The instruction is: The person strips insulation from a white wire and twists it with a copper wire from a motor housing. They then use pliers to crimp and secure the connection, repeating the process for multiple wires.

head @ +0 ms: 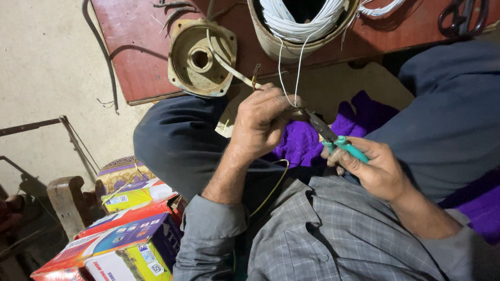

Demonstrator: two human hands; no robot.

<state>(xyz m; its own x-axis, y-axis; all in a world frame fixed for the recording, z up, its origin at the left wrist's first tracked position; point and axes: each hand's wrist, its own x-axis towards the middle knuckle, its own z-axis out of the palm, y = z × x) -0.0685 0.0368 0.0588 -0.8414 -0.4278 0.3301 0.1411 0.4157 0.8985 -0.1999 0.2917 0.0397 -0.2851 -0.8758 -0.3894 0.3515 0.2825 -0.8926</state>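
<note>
Frame centre: my left hand [263, 122] pinching white wires [289, 78]; my right hand [372, 166] clenched on green-handled pliers [333, 136], tip at wires.

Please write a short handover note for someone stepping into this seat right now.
Left hand: pinching the white wires and the end of a sleeved lead above the lap.
Right hand: gripping green-handled pliers, nose at the left fingertips.
The wires run up into a coil in the round housing on the red board. A metal end cover lies beside it; scissors at the far right. Purple cloth covers the lap.
Done: the joint is hidden by the fingers, so cannot tell.
Left: the wires are still in hand, pliers on them.
</note>
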